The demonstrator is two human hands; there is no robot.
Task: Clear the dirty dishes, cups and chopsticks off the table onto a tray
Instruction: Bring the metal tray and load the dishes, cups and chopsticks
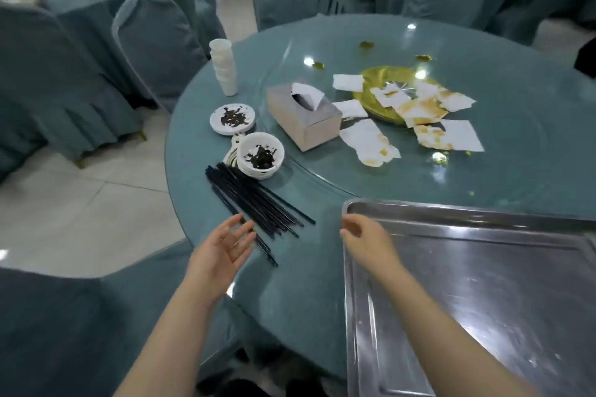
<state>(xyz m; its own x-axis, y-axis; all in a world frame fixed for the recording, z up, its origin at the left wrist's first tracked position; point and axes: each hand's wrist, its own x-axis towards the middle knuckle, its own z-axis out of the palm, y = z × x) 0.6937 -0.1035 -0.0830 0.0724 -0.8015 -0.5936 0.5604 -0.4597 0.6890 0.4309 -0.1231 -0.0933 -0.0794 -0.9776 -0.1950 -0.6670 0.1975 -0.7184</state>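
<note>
1. Left hand [225, 243] hovers palm-in, fingers spread and straight, holding nothing, fingertips right at the near ends of the chopsticks [258, 203].
2. Right hand [364, 235] sits at the tray's near-left corner, fingers loosely curled; whether it pinches the rim I cannot tell.
3. The tray [483, 284], bare steel, lies on the near right of the surface [306, 284], overhanging its edge.
4. The chopsticks, black, fan out in a loose bundle on the surface, running up and left toward the bowls.
5. A stack of white bowls [262, 155] with dark residue stands just past the chopsticks, spoons [233, 151] tucked against its left side.
6. A white saucer [232, 119] with the same dark smear sits just beyond that.
7. Further back, a tall stack of white cups [223, 66] stands upright near the surface's left edge.
8. A tissue box [303, 116] rests on the glass turntable [483, 164], right of the saucer.
9. Stained napkins [419, 113] lie scattered over and around a gold plate [374, 80] mid-turntable.
10. Covered chairs [154, 42] ring the surface.
</note>
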